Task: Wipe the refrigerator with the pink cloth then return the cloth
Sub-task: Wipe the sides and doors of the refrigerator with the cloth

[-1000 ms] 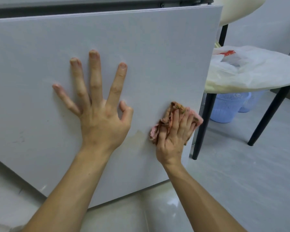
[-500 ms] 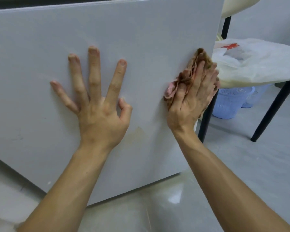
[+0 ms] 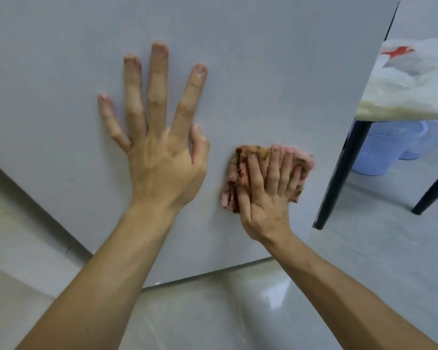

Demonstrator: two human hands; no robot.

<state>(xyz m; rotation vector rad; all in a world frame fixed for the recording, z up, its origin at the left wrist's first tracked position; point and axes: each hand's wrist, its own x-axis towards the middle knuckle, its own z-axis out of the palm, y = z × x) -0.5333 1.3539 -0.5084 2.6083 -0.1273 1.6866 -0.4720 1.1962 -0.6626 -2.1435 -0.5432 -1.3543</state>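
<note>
So the right hand [image 3: 266, 205] has slid the pink cloth [image 3: 234, 178] back down from the upper right edge of the refrigerator [image 3: 263, 72] to lower on the panel, while the left one hasn't budged. Going left to right: the left hand [image 3: 159, 168] is flat on the grey door, fingers spread wide, holding nothing. Just beside it the right hand presses the bunched cloth against the door with fairly straight fingers laid over it. Off to the right there's a black-legged table [image 3: 339, 178] with a plastic bag [image 3: 402, 84] on top and blue baskets [image 3: 379, 152] underneath.
</note>
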